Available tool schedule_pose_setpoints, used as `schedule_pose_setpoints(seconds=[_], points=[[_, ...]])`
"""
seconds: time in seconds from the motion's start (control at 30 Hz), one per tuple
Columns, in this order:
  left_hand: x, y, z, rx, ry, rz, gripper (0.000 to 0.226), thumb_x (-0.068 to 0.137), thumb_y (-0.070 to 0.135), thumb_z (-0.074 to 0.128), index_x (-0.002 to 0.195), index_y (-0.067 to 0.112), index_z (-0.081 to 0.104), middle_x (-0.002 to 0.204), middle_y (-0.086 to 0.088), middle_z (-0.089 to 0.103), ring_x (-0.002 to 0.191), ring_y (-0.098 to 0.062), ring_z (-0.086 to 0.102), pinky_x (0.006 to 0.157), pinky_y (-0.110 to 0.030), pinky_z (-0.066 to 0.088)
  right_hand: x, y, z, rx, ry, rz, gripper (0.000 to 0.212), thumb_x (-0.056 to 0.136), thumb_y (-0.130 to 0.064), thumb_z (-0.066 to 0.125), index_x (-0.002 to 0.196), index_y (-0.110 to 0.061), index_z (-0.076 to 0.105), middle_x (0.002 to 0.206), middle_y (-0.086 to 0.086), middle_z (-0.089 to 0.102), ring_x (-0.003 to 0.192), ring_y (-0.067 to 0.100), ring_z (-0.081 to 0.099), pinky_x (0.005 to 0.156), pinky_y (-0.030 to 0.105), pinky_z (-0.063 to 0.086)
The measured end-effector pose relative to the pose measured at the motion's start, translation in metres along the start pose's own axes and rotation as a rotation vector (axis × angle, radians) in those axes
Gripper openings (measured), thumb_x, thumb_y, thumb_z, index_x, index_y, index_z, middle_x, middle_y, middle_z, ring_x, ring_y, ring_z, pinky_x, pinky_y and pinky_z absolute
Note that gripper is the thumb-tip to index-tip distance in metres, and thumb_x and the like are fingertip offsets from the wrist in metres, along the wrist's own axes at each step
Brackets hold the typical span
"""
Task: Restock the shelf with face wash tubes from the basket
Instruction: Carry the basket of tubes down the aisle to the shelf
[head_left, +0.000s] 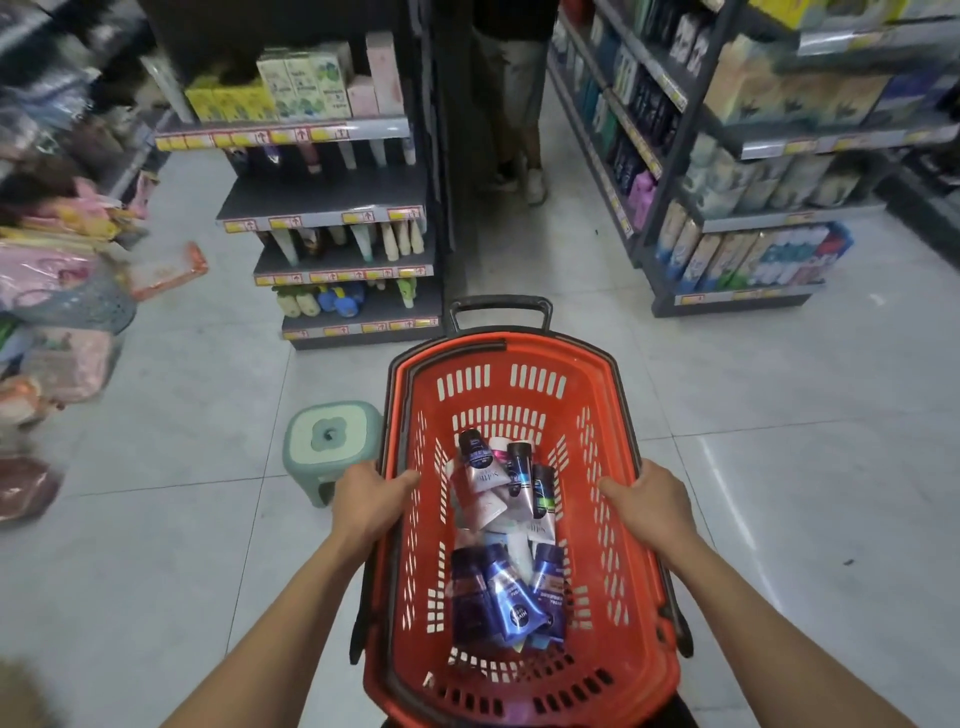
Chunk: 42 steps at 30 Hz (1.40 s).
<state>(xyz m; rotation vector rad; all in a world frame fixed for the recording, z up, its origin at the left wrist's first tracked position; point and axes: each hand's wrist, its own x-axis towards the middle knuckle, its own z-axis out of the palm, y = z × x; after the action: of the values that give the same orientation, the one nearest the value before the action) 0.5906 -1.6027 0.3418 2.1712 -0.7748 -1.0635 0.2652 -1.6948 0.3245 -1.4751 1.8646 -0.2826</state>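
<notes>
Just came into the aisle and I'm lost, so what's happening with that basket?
A person holds the red basket by its side rims, left hand and right hand each in a closed grip. Face wash tubes lie loose inside. The shelf stands ahead across the floor; no tube is out yet.

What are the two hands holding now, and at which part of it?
Both hold the red plastic basket: left hand on its left rim, right hand on its right rim.
</notes>
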Motion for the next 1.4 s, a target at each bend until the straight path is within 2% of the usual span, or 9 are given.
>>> schedule_pose_setpoints(seconds=[0.1, 0.2, 0.37, 0.5, 0.67, 0.77, 0.97, 1.13, 1.4], points=[[0.024, 0.038, 0.023, 0.013, 0.027, -0.012, 0.04, 0.089, 0.047, 0.076, 0.105, 0.012, 0.064, 0.08, 0.001, 0.079, 0.064, -0.015, 0.078, 0.074, -0.042, 0.066, 0.046, -0.011, -0.029, 0.007, -0.013, -0.014, 0.031, 0.089, -0.046, 0.069, 0.103, -0.019, 0.062, 0.082, -0.007, 0.066, 0.068, 0.01, 0.065, 0.054, 0.023, 0.044], [0.046, 0.076, 0.043, 0.043, 0.071, -0.007, 0.04, 0.089, 0.046, 0.075, 0.104, 0.011, 0.063, 0.079, 0.002, 0.078, 0.062, -0.013, 0.077, 0.071, -0.038, 0.065, 0.087, -0.02, -0.054, 0.042, -0.018, -0.024, 0.032, 0.09, -0.045, 0.069, 0.103, -0.017, 0.061, 0.078, -0.01, 0.062, 0.065, 0.007, 0.062, 0.052, 0.021, 0.041], [0.081, 0.12, 0.068, 0.028, 0.062, -0.024, 0.038, 0.089, 0.044, 0.075, 0.105, 0.012, 0.063, 0.08, 0.001, 0.079, 0.064, -0.015, 0.078, 0.073, -0.041, 0.066, 0.14, -0.025, -0.076, 0.071, -0.048, -0.009, 0.036, 0.089, -0.051, 0.068, 0.106, -0.02, 0.06, 0.084, -0.006, 0.07, 0.066, 0.013, 0.071, 0.058, 0.026, 0.051], [0.108, 0.149, 0.078, 0.044, 0.073, -0.008, 0.035, 0.089, 0.043, 0.076, 0.102, 0.014, 0.061, 0.081, 0.002, 0.078, 0.063, -0.013, 0.077, 0.07, -0.037, 0.065, 0.176, -0.034, -0.082, 0.084, -0.053, 0.003, 0.039, 0.088, -0.054, 0.068, 0.106, -0.02, 0.061, 0.085, -0.005, 0.072, 0.065, 0.014, 0.073, 0.062, 0.029, 0.056], [0.159, 0.168, 0.081, 0.065, 0.056, -0.024, 0.035, 0.089, 0.043, 0.075, 0.102, 0.013, 0.063, 0.078, 0.001, 0.078, 0.062, -0.012, 0.077, 0.067, -0.033, 0.064, 0.22, -0.059, -0.081, 0.04, -0.043, 0.007, 0.04, 0.089, -0.054, 0.067, 0.109, -0.02, 0.06, 0.089, -0.004, 0.071, 0.068, 0.013, 0.071, 0.058, 0.026, 0.051], [0.198, 0.181, 0.08, 0.054, 0.039, -0.023, 0.036, 0.09, 0.043, 0.075, 0.104, 0.013, 0.064, 0.079, 0.002, 0.078, 0.063, -0.012, 0.077, 0.065, -0.031, 0.063, 0.25, -0.078, -0.074, 0.026, -0.031, 0.029, 0.04, 0.089, -0.055, 0.067, 0.108, -0.02, 0.06, 0.088, -0.004, 0.072, 0.067, 0.013, 0.072, 0.06, 0.027, 0.054], [0.293, 0.219, 0.058, 0.038, 0.004, -0.024, 0.036, 0.088, 0.044, 0.076, 0.105, 0.014, 0.064, 0.084, 0.001, 0.078, 0.065, -0.016, 0.077, 0.075, -0.04, 0.066, 0.313, -0.144, -0.061, 0.015, 0.009, 0.036, 0.036, 0.088, -0.051, 0.069, 0.104, -0.02, 0.061, 0.089, -0.003, 0.072, 0.071, 0.016, 0.072, 0.069, 0.033, 0.059], [0.369, 0.25, 0.024, 0.0, -0.049, -0.027, 0.037, 0.089, 0.043, 0.076, 0.11, 0.015, 0.064, 0.087, -0.001, 0.079, 0.067, -0.017, 0.078, 0.076, -0.042, 0.066, 0.363, -0.209, -0.045, -0.007, 0.024, 0.051, 0.037, 0.087, -0.052, 0.067, 0.104, -0.019, 0.061, 0.087, -0.004, 0.072, 0.07, 0.016, 0.073, 0.074, 0.039, 0.062], [0.455, 0.28, -0.008, -0.029, -0.062, -0.028, 0.03, 0.09, 0.037, 0.076, 0.107, 0.014, 0.068, 0.084, -0.001, 0.079, 0.065, -0.016, 0.078, 0.074, -0.04, 0.066, 0.434, -0.285, -0.025, -0.072, 0.023, 0.049, 0.039, 0.088, -0.054, 0.065, 0.109, -0.02, 0.06, 0.094, 0.0, 0.072, 0.075, 0.018, 0.071, 0.076, 0.038, 0.06]])
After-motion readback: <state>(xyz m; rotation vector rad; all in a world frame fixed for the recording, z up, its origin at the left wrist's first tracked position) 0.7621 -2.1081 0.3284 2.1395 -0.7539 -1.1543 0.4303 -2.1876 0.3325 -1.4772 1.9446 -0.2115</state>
